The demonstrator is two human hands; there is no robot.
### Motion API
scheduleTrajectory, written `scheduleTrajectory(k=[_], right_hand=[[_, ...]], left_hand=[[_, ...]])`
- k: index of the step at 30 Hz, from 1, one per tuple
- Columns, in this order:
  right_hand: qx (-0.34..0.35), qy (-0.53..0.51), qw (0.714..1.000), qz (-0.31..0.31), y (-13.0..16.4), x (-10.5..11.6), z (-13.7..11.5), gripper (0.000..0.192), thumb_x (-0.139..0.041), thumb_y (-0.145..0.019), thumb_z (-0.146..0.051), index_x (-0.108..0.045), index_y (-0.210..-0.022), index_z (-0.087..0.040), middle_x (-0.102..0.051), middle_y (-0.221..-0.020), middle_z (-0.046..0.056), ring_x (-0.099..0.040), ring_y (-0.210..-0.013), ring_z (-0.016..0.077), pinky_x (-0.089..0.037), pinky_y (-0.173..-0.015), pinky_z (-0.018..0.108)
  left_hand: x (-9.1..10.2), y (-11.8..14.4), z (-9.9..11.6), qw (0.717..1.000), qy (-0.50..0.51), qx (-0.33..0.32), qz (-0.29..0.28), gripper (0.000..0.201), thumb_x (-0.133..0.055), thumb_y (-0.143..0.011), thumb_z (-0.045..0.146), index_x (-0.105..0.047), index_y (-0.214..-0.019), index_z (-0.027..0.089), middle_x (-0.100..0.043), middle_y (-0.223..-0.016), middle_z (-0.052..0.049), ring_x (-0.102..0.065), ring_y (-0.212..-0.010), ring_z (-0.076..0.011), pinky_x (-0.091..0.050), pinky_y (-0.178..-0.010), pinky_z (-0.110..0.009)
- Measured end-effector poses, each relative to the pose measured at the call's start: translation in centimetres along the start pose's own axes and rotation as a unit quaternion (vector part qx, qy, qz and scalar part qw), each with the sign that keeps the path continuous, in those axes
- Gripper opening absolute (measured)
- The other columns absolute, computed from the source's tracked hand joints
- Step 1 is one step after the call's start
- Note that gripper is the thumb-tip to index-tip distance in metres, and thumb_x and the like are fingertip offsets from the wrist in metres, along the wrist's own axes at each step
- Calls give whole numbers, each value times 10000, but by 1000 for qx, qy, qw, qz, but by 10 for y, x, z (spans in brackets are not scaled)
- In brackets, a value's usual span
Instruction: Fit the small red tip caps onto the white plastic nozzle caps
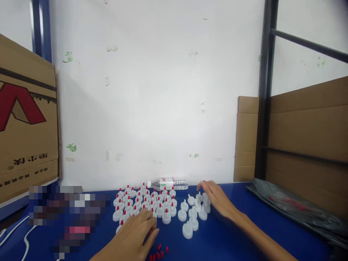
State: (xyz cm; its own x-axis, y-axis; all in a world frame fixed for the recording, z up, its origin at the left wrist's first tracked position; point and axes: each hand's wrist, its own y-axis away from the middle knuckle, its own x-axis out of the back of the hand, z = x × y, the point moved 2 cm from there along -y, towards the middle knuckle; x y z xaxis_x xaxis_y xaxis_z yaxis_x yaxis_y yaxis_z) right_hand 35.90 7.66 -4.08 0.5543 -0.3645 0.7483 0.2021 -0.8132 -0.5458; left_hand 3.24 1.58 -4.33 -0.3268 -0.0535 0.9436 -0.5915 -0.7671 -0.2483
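On the blue worktop (231, 235) stands a dense cluster of white nozzle caps with red tips (144, 203), all upright, their spouts pointing straight up. To its right sits a smaller group of plain white nozzle caps (194, 214) without red tips, also upright, spouts up.

The left hand (136, 233) lies palm down at the near edge of the red-tipped cluster, fingers loosely curled over a cap or two in the front row; whether it grips one cannot be told. Just beside it, toward the near edge, lie a few loose red tip covers (159, 252), scattered and lying at mixed angles.

The right hand (217, 201) rests flat with fingers stretched out and open, fingertips touching the far side of the plain white group, holding nothing.

Behind the caps a clear plastic water bottle (170, 183) lies on its side against the white wall, long axis running left to right, cap end pointing left. Cardboard boxes (27, 119) stand on the left and right, and a dark plastic bag (293, 206) lies at the right.
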Motion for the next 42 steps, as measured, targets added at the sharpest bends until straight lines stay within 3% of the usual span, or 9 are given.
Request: scheduleTrajectory(k=[5,8,12,15,18,22,32,38,42], right_hand=[[59,1,996,-60,9,-12,-32,574,-231,-1087,-500,-715,-948,-224,-739,-1005,57,-612,-1102,260,-403,-1033,422],[60,6,995,-77,13,-18,-32,583,-219,-1090,-491,-729,-1102,-209,-740,-1138,80,-542,-1275,293,-328,-1125,481],[59,9,994,-87,12,-16,-27,537,-254,-1086,-496,-711,-1194,-236,-711,-1263,52,-484,-1367,294,-241,-1190,515],[55,18,996,-62,9,-8,-26,550,-226,-1094,-467,-718,-1144,-226,-724,-1210,64,-540,-1295,280,-282,-1161,493],[45,32,998,-32,6,-2,-27,599,-213,-1095,-459,-733,-931,-210,-742,-981,82,-621,-1108,278,-362,-1072,471],[50,47,997,-33,7,-2,-28,586,-268,-1086,-473,-711,-802,-215,-709,-860,70,-637,-984,261,-376,-1035,463],[55,72,995,-41,8,-7,-27,491,-333,-1077,-402,-694,-799,-216,-705,-827,58,-636,-936,247,-353,-1041,484],[45,64,996,-49,7,-10,-22,210,-558,-982,-341,-741,-912,-264,-743,-849,14,-652,-924,237,-346,-1055,478],[38,55,997,-50,7,-11,-20,193,-564,-980,-326,-732,-906,-263,-743,-862,8,-664,-916,221,-300,-1104,480]], left_hand=[[-1,2,0,1000,15,-20,18,197,-422,-1013,258,-602,-940,227,-610,-1027,-38,-573,-959,-221,-426,-831,-345],[-3,3,-2,999,15,-27,44,191,-434,-1005,246,-607,-927,226,-611,-1008,-40,-569,-959,-223,-430,-823,-340],[-3,3,-2,999,15,-33,21,177,-440,-991,220,-600,-917,225,-608,-1000,-37,-576,-950,-218,-433,-818,-340],[-2,3,-2,999,13,-33,9,150,-462,-970,201,-604,-931,233,-610,-1010,-31,-585,-953,-219,-433,-819,-344],[-2,3,-1,999,7,-32,12,163,-449,-976,197,-602,-939,238,-611,-1017,-31,-587,-963,-225,-433,-820,-350],[-4,3,-1,999,5,-43,6,184,-426,-992,210,-601,-943,240,-613,-1029,-34,-587,-987,-228,-435,-833,-353],[-4,4,-3,999,-4,-43,5,199,-417,-996,201,-606,-945,234,-611,-1032,-43,-587,-995,-230,-442,-835,-358],[0,4,-3,999,-17,-40,5,140,-473,-991,216,-612,-978,235,-617,-1058,-38,-590,-995,-232,-435,-836,-363],[1,1,-2,999,-31,-35,-13,178,-467,-1015,241,-620,-926,219,-625,-1017,-39,-594,-974,-234,-429,-820,-362]])
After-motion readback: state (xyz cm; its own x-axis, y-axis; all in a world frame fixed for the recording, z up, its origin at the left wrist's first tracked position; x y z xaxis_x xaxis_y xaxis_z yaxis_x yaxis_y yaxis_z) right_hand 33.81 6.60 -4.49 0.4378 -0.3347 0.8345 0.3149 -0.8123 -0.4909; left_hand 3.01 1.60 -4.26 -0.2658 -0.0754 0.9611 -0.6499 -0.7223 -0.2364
